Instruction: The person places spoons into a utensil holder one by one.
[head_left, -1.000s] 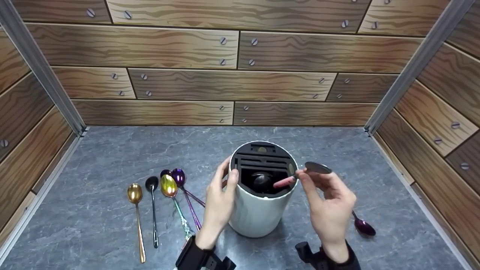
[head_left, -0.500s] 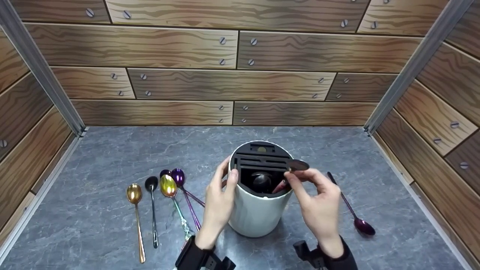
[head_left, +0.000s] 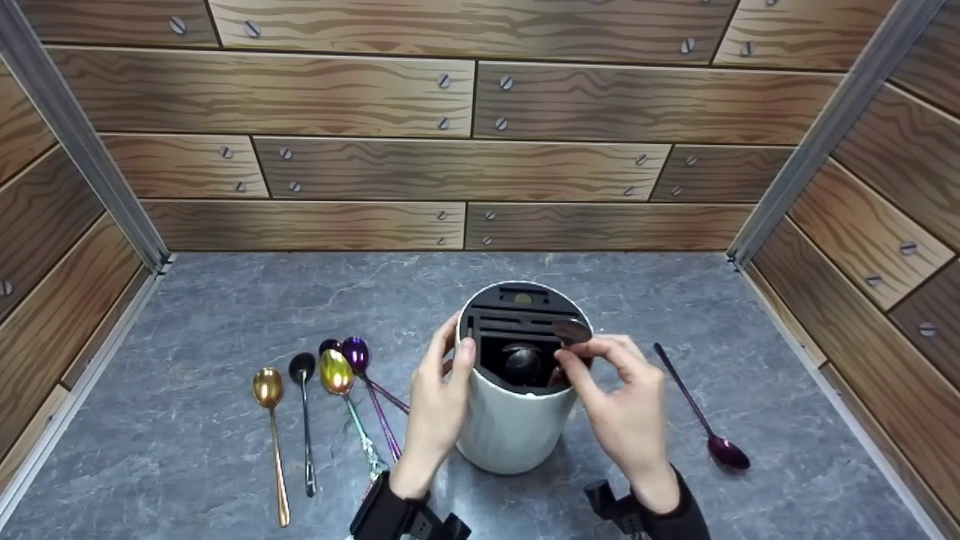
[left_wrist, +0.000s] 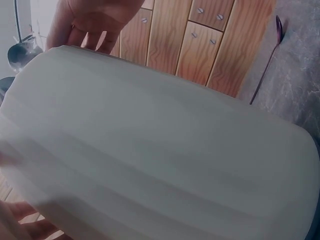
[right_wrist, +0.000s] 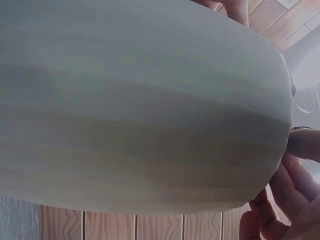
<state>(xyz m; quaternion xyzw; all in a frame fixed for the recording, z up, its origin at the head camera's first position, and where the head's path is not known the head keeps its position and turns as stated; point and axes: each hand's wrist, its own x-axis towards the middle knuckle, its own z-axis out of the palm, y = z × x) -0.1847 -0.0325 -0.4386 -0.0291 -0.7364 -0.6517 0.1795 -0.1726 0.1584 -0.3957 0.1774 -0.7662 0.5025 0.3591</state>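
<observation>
Your left hand (head_left: 439,401) grips the white cylindrical holder (head_left: 514,431), one black spoon (head_left: 523,363) inside; your right hand (head_left: 624,405) pinches a dark metal spoon (head_left: 574,331), partly inserted. Six metal spoons (head_left: 337,373) outside seem left.

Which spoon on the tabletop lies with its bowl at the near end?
The dark purple spoon, alone on the right of the white canister; the left-hand spoons all have their bowls at the far end.

wood-patterned panels (head_left: 360,169) rise behind a grey marbled tabletop (head_left: 660,292).
</observation>
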